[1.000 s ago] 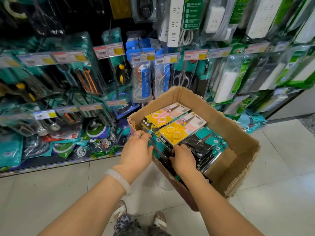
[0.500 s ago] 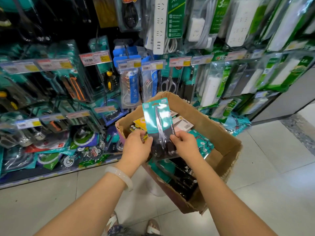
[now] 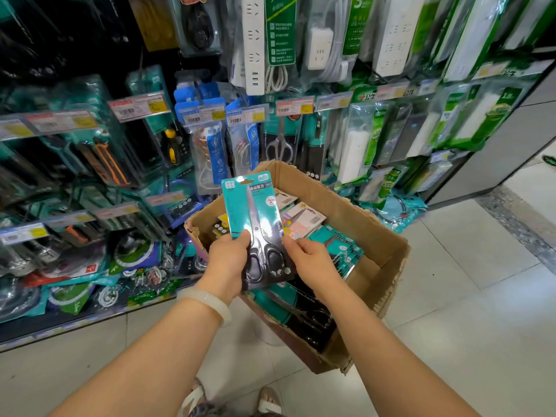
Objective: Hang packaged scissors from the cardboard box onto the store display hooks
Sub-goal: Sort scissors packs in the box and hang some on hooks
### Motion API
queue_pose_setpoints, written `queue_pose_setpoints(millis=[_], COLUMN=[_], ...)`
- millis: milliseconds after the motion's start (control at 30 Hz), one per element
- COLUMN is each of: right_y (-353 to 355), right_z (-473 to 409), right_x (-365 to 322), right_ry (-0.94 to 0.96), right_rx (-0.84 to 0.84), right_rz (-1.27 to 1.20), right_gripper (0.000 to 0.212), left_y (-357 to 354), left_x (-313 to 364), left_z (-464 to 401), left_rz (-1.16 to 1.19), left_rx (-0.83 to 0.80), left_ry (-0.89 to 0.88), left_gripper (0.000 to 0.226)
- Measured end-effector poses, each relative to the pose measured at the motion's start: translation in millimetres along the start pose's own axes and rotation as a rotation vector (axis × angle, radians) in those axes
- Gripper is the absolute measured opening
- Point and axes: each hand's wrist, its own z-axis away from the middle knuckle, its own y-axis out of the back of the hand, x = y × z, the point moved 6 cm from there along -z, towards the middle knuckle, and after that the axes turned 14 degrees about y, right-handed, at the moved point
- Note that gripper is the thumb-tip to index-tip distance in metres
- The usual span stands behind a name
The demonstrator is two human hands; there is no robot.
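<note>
A teal-carded pack of black-handled scissors [image 3: 252,218] stands upright above the cardboard box [image 3: 388,260]. My left hand [image 3: 227,263] grips its lower left edge, thumb on the front. My right hand [image 3: 310,260] pinches its lower right edge. Inside the box lie several more scissor packs [image 3: 304,221], teal, yellow and white. On the display behind the box, a matching teal pack of scissors [image 3: 281,142] hangs from a hook under a price tag [image 3: 294,106].
Hooks with pliers, screwdrivers, wire coils [image 3: 207,152] and power strips [image 3: 255,43] fill the wall. Green-packed sockets [image 3: 481,115] hang at the right. The box sits on a white stool over pale floor tiles [image 3: 451,326]. My sandalled feet show at the bottom.
Both hands pulled one teal scissors pack out of the box and raised it upright in front of the display. The view shifted slightly left and closer.
</note>
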Motion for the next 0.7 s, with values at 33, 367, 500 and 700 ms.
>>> queue_pose_setpoints(millis=[33,367,500,700], right_y=[2,-20,-23,-16], right_z=[0,22,25,32], right_x=[4,53,56,68], right_ry=[0.000,0.008,0.016,-0.063], right_rx=[-0.005,-0.488,-0.540,-0.531], right_rz=[0.040,0.985,1.094,1.004], right_gripper=[0.038,0.041,0.046,0.035], left_y=[3,28,31,35], left_x=[1,5,3,-1], left_z=[-1,-6,-2,0], left_rz=[0.001,0.004,0.003,0.010], left_rx=[0.013,0.127,0.136,0.145], left_ry=[0.008,-0.013,-0.025,-0.008], left_gripper=[0.013,0.010,0.008,0.006])
